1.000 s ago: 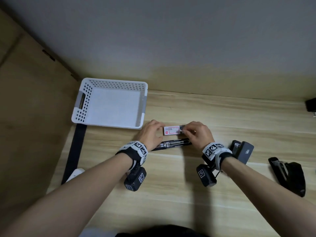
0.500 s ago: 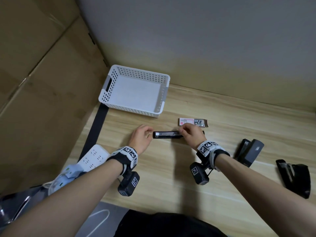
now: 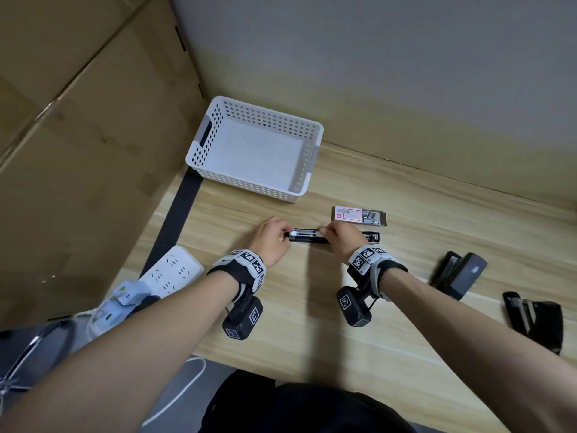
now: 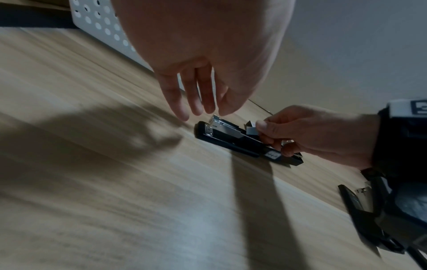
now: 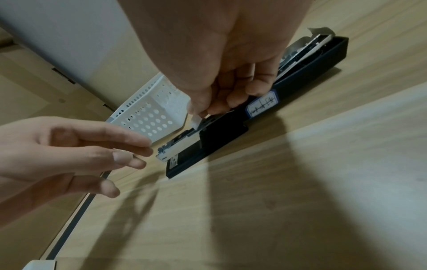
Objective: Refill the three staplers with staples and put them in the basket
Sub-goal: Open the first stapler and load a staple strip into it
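Staple strip (image 5: 196, 122) is pinched by the right hand (image 3: 342, 242) over the opened black stapler (image 3: 309, 237) at frame centre on the surface (image 3: 312, 323). Left hand (image 3: 271, 242) is held relaxed, fingers extended at the stapler's left end. Basket (image 3: 249, 185) is located upper left.

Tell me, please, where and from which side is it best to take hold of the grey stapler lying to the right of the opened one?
Probably the grey stapler is best taken across its long sides, near the middle, coming from above. It lies flat on the table, apart from the black stapler, so both sides look free. Its top appears slightly raised; pinching body and top together should keep it from swinging open.
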`<state>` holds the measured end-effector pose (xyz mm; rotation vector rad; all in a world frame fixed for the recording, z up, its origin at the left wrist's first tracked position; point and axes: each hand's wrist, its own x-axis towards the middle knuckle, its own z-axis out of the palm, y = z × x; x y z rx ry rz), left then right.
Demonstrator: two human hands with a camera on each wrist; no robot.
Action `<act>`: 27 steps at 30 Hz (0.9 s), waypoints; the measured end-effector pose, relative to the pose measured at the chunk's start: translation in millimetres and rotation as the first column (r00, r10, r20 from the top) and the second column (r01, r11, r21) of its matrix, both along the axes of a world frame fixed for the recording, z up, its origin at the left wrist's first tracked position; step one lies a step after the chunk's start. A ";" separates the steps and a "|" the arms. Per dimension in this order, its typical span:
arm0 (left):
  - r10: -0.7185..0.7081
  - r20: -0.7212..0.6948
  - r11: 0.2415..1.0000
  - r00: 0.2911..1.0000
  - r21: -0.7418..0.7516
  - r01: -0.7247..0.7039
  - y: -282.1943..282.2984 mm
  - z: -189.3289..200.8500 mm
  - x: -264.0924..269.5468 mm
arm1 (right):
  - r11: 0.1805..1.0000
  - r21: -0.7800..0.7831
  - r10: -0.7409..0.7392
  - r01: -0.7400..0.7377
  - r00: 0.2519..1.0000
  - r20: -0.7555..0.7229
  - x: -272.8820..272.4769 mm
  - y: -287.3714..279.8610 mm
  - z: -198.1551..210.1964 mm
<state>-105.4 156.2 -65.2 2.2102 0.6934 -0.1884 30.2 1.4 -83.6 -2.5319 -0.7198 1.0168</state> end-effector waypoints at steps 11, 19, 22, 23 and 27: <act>-0.156 -0.080 0.978 0.985 0.124 0.165 1.6 -10.7 16.6 | 0.982 -0.173 0.075 -0.077 0.997 -0.020 12.1 14.9 6.9; -0.240 0.020 0.961 0.971 0.145 0.235 -9.7 -11.8 31.9 | 0.991 -0.114 0.063 -0.069 0.997 -0.053 11.3 8.4 6.9; -0.276 0.039 0.948 0.960 0.175 0.265 -14.3 -7.1 37.3 | 0.998 -0.035 0.044 -0.048 0.993 -0.108 12.8 2.1 6.6; -0.286 0.049 0.944 0.957 0.185 0.273 -15.3 -5.5 38.7 | 0.999 -0.016 0.048 -0.050 0.992 -0.118 13.5 0.0 7.8; -0.345 0.045 0.910 0.938 0.261 0.322 -17.5 -1.0 42.2 | 0.998 0.029 0.063 -0.060 0.988 -0.140 15.6 -6.7 12.9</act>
